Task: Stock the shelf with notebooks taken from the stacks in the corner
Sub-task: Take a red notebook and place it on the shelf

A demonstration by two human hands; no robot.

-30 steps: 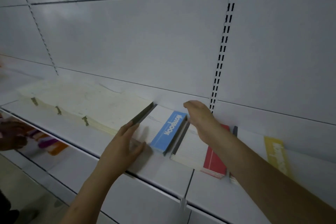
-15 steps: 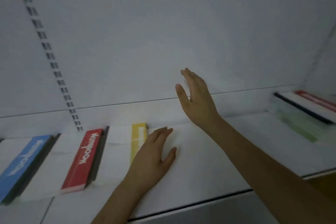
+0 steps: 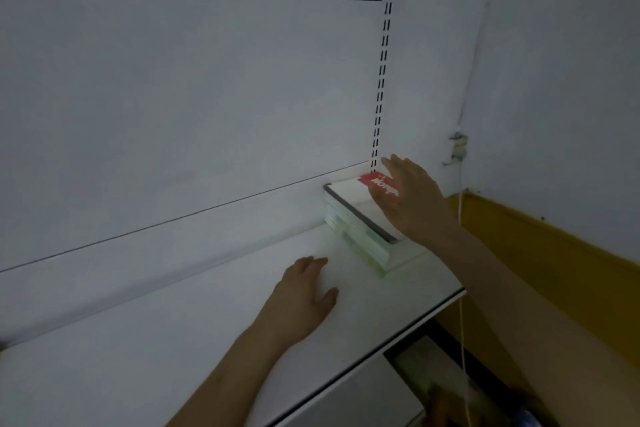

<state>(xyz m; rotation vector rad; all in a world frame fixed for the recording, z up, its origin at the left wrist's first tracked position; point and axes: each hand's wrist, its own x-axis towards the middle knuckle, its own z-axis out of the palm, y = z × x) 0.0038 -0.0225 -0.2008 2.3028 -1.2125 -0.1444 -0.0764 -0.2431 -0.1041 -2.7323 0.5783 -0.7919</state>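
Filling most of the view is a big white back wall (image 3: pixel 194 97), with a white shelf (image 3: pixel 214 315) under it. A yellow band (image 3: pixel 540 246) runs low along the side wall. Notebooks sit in a stack (image 3: pixel 360 229) in the shelf's far right corner. The right hand (image 3: pixel 412 204) lies flat and open on the top notebook (image 3: pixel 349 191), holding nothing. The left hand (image 3: pixel 304 295) rests open on the shelf.

Both bare arms reached forward. The left hand (image 3: pixel 304 291) lay palm down, fingers straight and together. The right hand (image 3: pixel 412 199) stretched further and higher, fingers extended, palm facing down.
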